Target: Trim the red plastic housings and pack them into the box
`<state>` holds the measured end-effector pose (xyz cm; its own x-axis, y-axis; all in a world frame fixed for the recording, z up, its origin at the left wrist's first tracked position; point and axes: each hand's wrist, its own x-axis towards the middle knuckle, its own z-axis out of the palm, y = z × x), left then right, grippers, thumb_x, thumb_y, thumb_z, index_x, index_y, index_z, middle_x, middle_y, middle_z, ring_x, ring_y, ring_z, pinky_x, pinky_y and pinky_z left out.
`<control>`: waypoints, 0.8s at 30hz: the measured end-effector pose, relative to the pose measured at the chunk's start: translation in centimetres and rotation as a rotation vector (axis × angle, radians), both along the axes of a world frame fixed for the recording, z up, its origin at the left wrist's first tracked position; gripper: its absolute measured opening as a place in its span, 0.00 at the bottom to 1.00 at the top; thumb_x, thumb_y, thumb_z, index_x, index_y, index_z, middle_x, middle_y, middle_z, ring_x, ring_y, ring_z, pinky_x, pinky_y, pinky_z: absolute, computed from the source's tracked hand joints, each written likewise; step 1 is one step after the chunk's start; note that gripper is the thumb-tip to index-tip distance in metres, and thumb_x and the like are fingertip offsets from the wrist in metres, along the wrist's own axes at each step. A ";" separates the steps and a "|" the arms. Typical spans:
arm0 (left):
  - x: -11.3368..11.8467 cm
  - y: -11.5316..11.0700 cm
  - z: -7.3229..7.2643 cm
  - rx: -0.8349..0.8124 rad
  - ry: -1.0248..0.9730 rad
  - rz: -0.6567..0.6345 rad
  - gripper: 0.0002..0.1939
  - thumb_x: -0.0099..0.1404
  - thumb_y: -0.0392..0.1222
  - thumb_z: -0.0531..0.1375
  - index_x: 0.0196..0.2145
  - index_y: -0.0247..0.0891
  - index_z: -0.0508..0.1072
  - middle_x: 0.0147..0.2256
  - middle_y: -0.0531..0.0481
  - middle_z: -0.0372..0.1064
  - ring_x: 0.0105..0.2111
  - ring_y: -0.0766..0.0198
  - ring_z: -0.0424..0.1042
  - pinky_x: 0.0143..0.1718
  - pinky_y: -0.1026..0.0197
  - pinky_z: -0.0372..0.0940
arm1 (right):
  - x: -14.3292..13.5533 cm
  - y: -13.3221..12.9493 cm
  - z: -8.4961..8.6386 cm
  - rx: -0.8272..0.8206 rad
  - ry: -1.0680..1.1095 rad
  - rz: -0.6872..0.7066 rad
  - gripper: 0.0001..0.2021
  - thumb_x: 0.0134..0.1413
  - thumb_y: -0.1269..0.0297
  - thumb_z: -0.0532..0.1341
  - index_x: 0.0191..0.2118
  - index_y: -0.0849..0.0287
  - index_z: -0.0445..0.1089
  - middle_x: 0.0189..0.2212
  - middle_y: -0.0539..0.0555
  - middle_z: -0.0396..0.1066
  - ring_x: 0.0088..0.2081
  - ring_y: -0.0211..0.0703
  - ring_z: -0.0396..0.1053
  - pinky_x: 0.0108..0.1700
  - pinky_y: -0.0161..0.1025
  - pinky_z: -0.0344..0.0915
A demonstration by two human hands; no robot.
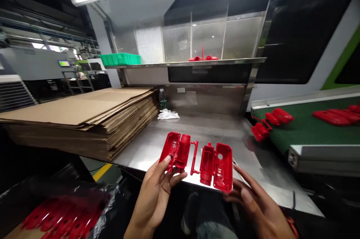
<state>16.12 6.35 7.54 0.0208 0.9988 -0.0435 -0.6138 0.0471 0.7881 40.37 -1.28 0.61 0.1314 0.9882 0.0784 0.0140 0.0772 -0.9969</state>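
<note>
Holding a red moulded part (197, 158) in both hands, left hand (157, 186) and right hand (253, 197), over my steel counter (225, 134); cardboard stack (84, 119) left of it, conveyor (309, 126) right.

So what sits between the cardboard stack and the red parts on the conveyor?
In the head view, a white rag and a bottle lie near the cardboard stack; otherwise bare steel table up to the conveyor parts.

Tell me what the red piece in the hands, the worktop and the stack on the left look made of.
Red piece: glossy moulded plastic, probably, with thin shells joined by a runner. Worktop: brushed metal, likely stainless, with dull reflections. Stack: brown corrugated cardboard sheets, matte with layered edges.
</note>
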 end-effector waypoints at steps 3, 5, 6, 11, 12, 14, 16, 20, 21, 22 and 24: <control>0.5 -2.5 0.3 -0.031 0.009 -0.025 0.11 0.58 0.46 0.69 0.35 0.37 0.81 0.33 0.46 0.81 0.33 0.56 0.80 0.37 0.54 0.80 | -0.7 0.8 2.5 0.063 0.164 0.038 0.25 0.62 0.48 0.60 0.62 0.44 0.61 0.61 0.51 0.65 0.63 0.46 0.60 0.60 0.38 0.64; 0.7 -3.9 0.6 -0.054 0.013 -0.002 0.13 0.62 0.49 0.66 0.36 0.37 0.82 0.35 0.43 0.82 0.34 0.54 0.81 0.37 0.54 0.80 | -1.5 0.6 3.2 0.077 0.293 0.038 0.24 0.62 0.51 0.61 0.61 0.47 0.63 0.57 0.53 0.70 0.61 0.49 0.64 0.58 0.41 0.66; 0.7 -4.5 0.8 -0.068 -0.005 0.013 0.14 0.65 0.50 0.63 0.36 0.37 0.83 0.36 0.42 0.82 0.34 0.53 0.81 0.37 0.54 0.80 | -1.9 0.4 3.3 0.079 0.352 0.039 0.24 0.62 0.52 0.62 0.61 0.49 0.64 0.55 0.54 0.72 0.58 0.50 0.67 0.56 0.42 0.68; 0.1 -5.3 0.4 -0.044 -0.145 -0.043 0.16 0.72 0.41 0.54 0.40 0.34 0.83 0.43 0.40 0.81 0.40 0.49 0.81 0.42 0.49 0.79 | -2.5 -0.9 3.6 0.031 0.388 0.032 0.26 0.56 0.55 0.68 0.58 0.51 0.65 0.48 0.55 0.76 0.50 0.50 0.73 0.48 0.42 0.72; 0.0 -5.2 0.0 -0.007 -0.163 -0.084 0.17 0.72 0.38 0.53 0.42 0.32 0.82 0.45 0.39 0.80 0.43 0.47 0.80 0.45 0.47 0.77 | -2.4 -1.1 3.6 0.020 0.367 0.007 0.26 0.54 0.54 0.69 0.57 0.51 0.65 0.48 0.55 0.76 0.49 0.50 0.74 0.49 0.42 0.72; -0.2 -4.9 -0.9 0.047 -0.229 -0.185 0.20 0.74 0.39 0.50 0.43 0.30 0.82 0.48 0.35 0.78 0.50 0.43 0.76 0.53 0.43 0.71 | -1.9 -1.5 3.7 0.027 0.254 -0.076 0.25 0.51 0.53 0.70 0.54 0.50 0.67 0.48 0.54 0.76 0.49 0.49 0.74 0.50 0.38 0.71; -0.2 -4.8 -1.8 0.022 -0.319 -0.301 0.26 0.74 0.48 0.48 0.45 0.28 0.81 0.51 0.29 0.75 0.56 0.38 0.70 0.59 0.40 0.64 | -1.2 -1.8 3.4 0.113 0.060 -0.147 0.19 0.53 0.52 0.68 0.50 0.49 0.69 0.49 0.53 0.75 0.49 0.47 0.74 0.49 0.34 0.70; 0.1 -5.9 -2.8 -0.187 -0.376 -0.474 0.29 0.73 0.52 0.49 0.60 0.27 0.68 0.55 0.23 0.70 0.59 0.34 0.65 0.59 0.31 0.59 | -0.5 -2.1 2.5 0.533 -0.285 -0.139 0.08 0.61 0.52 0.62 0.42 0.47 0.70 0.52 0.51 0.74 0.56 0.50 0.69 0.57 0.38 0.65; 0.2 -6.3 -2.7 -0.237 -0.379 -0.485 0.29 0.74 0.50 0.49 0.64 0.28 0.62 0.55 0.23 0.70 0.58 0.34 0.66 0.58 0.29 0.59 | -0.6 -2.1 2.3 0.618 -0.313 -0.146 0.08 0.63 0.53 0.59 0.42 0.48 0.69 0.52 0.51 0.74 0.58 0.52 0.67 0.59 0.42 0.63; 0.3 -6.8 -2.3 -0.276 -0.379 -0.482 0.29 0.74 0.48 0.49 0.67 0.30 0.56 0.54 0.24 0.71 0.57 0.34 0.67 0.57 0.28 0.60 | -0.8 -2.1 2.2 0.670 -0.324 -0.165 0.08 0.65 0.54 0.56 0.42 0.48 0.68 0.53 0.52 0.73 0.59 0.53 0.65 0.60 0.46 0.61; 0.5 -7.5 -1.3 -0.316 -0.365 -0.435 0.33 0.73 0.44 0.52 0.70 0.34 0.45 0.53 0.27 0.72 0.55 0.34 0.71 0.55 0.29 0.62 | -1.2 -1.9 2.0 0.674 -0.349 -0.204 0.09 0.66 0.57 0.53 0.46 0.49 0.68 0.56 0.53 0.70 0.61 0.56 0.63 0.63 0.52 0.57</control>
